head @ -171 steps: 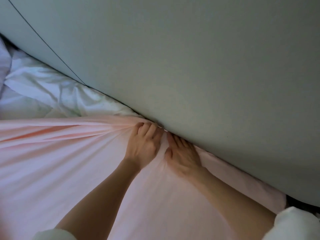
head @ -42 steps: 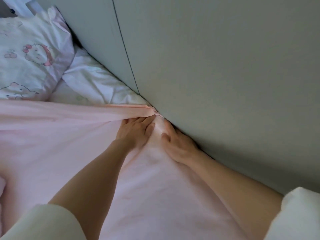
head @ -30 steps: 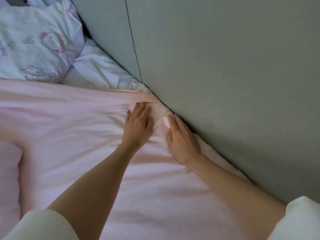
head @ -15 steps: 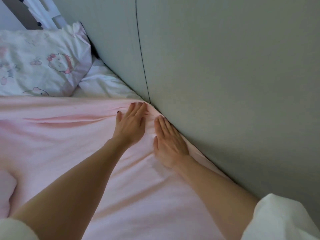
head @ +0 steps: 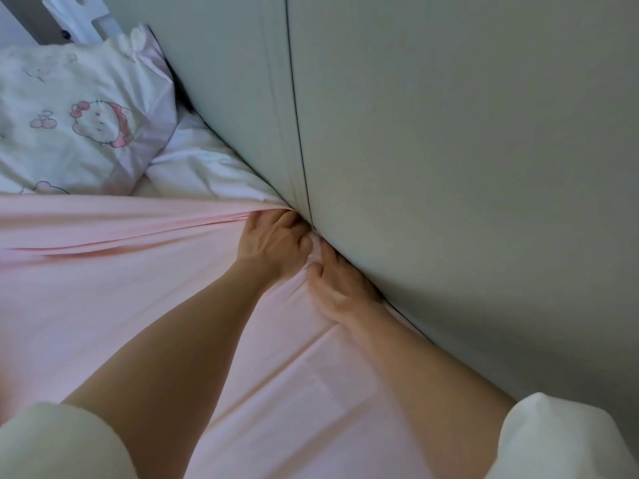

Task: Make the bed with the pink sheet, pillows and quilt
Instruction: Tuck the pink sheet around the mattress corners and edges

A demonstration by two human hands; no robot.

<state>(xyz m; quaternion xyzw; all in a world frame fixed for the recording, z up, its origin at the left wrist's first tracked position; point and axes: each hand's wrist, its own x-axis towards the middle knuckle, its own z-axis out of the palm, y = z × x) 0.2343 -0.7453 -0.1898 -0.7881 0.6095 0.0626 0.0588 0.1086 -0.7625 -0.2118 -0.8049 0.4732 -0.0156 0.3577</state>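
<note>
The pink sheet [head: 114,305] lies spread over the bed, with long folds running from the left towards the wall. My left hand [head: 273,245] grips a bunch of the sheet's edge, its fingers curled down at the gap beside the wall. Just to its right, my right hand [head: 340,288] presses the sheet into that gap with straight fingers; the fingertips are hidden. A white pillow [head: 79,122] with a pink cartoon cat print lies at the upper left, beyond the sheet's edge.
A grey-green padded wall panel [head: 449,160] with a vertical seam runs along the bed's right side. White bedding [head: 207,171] shows between the pillow and the sheet. A white frame part [head: 86,12] stands at the top left.
Both hands lay flat on the sheet half a second ago. Now my left hand's fingers have curled on the sheet edge, and both hands push deeper at the wall gap.
</note>
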